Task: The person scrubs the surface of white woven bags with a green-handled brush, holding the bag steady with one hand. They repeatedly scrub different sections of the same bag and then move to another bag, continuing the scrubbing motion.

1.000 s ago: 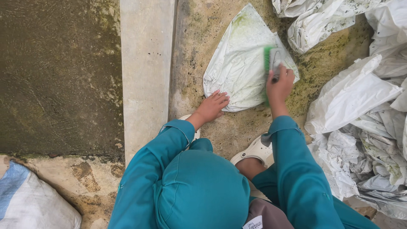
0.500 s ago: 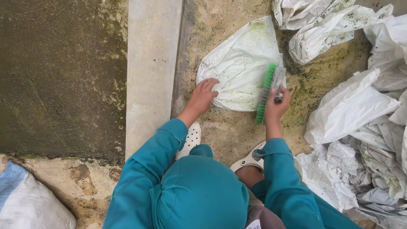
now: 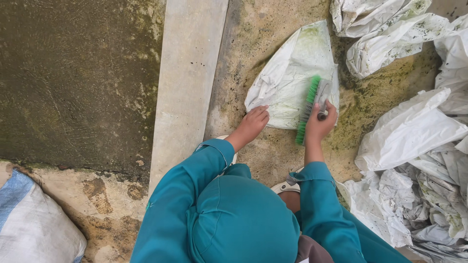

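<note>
A white woven sack (image 3: 292,78), stained green, lies flat on the wet, mossy concrete floor. My left hand (image 3: 252,123) presses down on the sack's near edge, fingers together. My right hand (image 3: 319,124) grips the handle of a scrub brush (image 3: 311,104) with green bristles. The brush stands tilted on edge at the sack's lower right side. Both arms wear teal sleeves, and a teal head covering (image 3: 241,219) fills the bottom of the view.
A pile of crumpled, dirty white sacks (image 3: 419,146) lies to the right, with more at the top right (image 3: 385,34). A raised concrete curb (image 3: 187,83) borders murky green water (image 3: 73,78) on the left. A white and blue sack (image 3: 29,224) sits at the bottom left.
The brush has swept down from the sack's upper right to its lower right edge and turned onto its side. My left hand slid along the sack's near edge.
</note>
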